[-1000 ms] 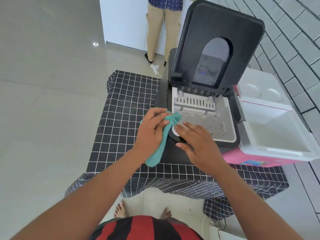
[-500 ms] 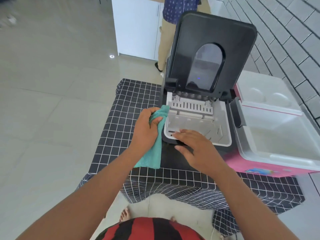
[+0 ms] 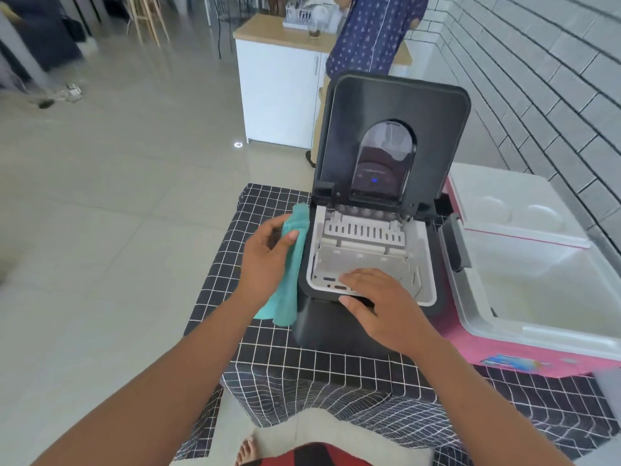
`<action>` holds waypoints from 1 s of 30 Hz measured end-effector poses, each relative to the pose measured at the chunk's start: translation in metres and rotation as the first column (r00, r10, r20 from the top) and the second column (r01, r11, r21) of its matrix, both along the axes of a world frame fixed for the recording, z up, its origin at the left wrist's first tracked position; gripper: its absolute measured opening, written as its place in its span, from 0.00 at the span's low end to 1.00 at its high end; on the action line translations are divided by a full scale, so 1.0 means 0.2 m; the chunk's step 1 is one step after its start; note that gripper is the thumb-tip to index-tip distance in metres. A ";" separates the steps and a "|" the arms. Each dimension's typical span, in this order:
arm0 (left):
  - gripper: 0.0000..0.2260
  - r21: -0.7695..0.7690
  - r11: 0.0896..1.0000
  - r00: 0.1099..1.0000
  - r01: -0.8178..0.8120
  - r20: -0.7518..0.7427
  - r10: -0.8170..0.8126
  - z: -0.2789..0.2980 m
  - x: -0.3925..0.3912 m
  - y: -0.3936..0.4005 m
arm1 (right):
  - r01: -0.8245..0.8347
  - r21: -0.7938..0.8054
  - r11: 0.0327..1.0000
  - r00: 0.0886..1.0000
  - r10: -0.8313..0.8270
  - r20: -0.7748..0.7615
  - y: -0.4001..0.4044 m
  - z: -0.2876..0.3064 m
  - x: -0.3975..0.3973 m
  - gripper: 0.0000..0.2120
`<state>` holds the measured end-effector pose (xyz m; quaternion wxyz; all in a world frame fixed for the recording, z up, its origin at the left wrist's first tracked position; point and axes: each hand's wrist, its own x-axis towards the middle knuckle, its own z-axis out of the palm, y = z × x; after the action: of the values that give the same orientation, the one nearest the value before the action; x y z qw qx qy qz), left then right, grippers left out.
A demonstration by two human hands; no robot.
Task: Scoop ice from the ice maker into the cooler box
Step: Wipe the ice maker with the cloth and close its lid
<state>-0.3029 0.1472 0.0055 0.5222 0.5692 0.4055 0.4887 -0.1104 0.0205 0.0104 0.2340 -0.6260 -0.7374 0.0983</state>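
Note:
The black ice maker (image 3: pixel 376 317) stands on a checked tablecloth with its lid (image 3: pixel 396 136) raised. Its grey inner basket (image 3: pixel 366 260) shows no ice that I can make out. My left hand (image 3: pixel 268 260) grips a teal cloth (image 3: pixel 289 280) against the machine's left side. My right hand (image 3: pixel 379 304) rests with straight fingers on the front rim of the basket. To the right sits the pink cooler box (image 3: pixel 524 354), open, with a bare white inside (image 3: pixel 537 290) and its lid (image 3: pixel 504 200) folded back. No scoop is visible.
The black-and-white checked tablecloth (image 3: pixel 268 354) covers a low table. A person in a blue patterned shirt (image 3: pixel 369 31) stands behind the ice maker by a white counter (image 3: pixel 279 85). A white brick wall (image 3: pixel 537 79) runs along the right. My bare foot (image 3: pixel 247 449) is below.
My view has tilted up, so more of the room shows. My left hand has slid the teal cloth from the front corner along the machine's left side. My right hand stays at the front rim.

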 end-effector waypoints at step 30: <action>0.03 0.138 0.989 0.998 0.046 0.042 -0.053 0.57 -0.02 0.35 | 0.453 0.252 0.855 0.802 -0.515 0.304 0.92 0.88 0.32 0.36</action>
<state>-0.3063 0.2164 0.1189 0.5030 0.6024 0.3446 0.5152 -0.0468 0.2037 0.1867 0.1636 -0.7791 -0.5880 -0.1433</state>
